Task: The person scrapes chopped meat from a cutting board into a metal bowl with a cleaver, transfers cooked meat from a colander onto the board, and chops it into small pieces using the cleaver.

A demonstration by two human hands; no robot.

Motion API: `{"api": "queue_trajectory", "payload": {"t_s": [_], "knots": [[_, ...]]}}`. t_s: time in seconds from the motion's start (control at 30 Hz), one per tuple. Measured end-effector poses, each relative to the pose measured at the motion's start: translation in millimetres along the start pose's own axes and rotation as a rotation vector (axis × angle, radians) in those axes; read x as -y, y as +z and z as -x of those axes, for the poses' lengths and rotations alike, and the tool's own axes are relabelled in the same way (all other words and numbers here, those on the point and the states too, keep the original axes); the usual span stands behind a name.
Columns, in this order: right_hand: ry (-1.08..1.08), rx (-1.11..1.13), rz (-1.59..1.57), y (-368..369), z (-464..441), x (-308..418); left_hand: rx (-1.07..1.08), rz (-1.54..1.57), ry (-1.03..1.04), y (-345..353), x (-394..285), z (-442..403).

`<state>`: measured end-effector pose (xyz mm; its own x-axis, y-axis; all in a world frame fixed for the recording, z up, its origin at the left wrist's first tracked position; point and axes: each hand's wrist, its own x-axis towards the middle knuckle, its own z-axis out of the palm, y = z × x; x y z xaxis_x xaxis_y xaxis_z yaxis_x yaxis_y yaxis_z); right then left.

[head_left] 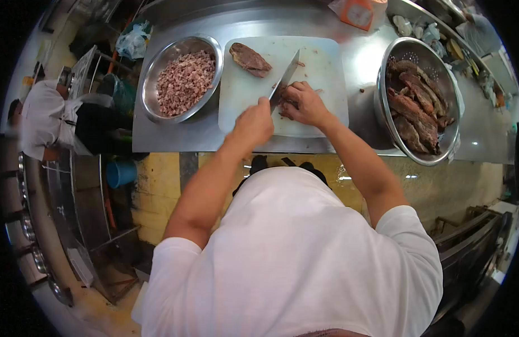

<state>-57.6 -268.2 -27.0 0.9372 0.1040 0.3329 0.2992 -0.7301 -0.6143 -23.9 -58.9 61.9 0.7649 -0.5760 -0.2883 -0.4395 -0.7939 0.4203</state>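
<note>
A knife (289,69) is held by its handle in my left hand (254,123), its blade pointing up and to the right over the white cutting board (247,104). Just right of the blade, my right hand (305,104) has its fingers curled over small dark meat pieces on the board; the fingers partly hide them. A larger brown piece of meat (250,60) lies at the board's upper left. To the left stands a steel bowl (217,62) of diced meat (185,83). At the right, a perforated steel bowl (381,92) holds long cooked meat pieces (411,112).
The steel table (358,67) carries an orange and white object (358,12) at its back edge. Plastic bags (133,40) are at the back left. Another person (43,121) in white stands at far left, near a metal rack and a blue bucket (121,174).
</note>
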Motion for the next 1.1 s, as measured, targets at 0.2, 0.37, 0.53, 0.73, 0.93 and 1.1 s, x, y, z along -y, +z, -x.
{"api": "queue_trajectory", "payload": {"t_s": [0.2, 0.37, 0.53, 0.73, 0.93, 1.1], "knots": [[0.061, -0.263, 0.1, -3.6, -51.1, -62.9, -0.108, 0.152, 0.006, -32.8, 13.7, 15.5], [0.034, -0.07, 0.179, -4.3, -38.2, -44.1, -0.141, 0.159, 0.024, -30.2, 13.6, 24.3], [-0.002, -0.102, 0.068, -2.4, 2.0, -5.6, 0.015, -0.04, -0.007, -20.8, -4.8, 40.4], [-0.037, -0.125, 0.076, 5.4, 4.3, -7.4, 0.07, -0.078, -0.028, 5.6, -12.2, 20.9], [-0.04, -0.196, 0.067, 7.5, 6.6, -5.4, 0.113, -0.1, -0.009, -38.0, -30.7, 29.7], [-0.038, -0.179, 0.092, 9.6, 8.5, -3.6, 0.061, -0.069, 0.011, -4.3, -15.8, 2.4]]}}
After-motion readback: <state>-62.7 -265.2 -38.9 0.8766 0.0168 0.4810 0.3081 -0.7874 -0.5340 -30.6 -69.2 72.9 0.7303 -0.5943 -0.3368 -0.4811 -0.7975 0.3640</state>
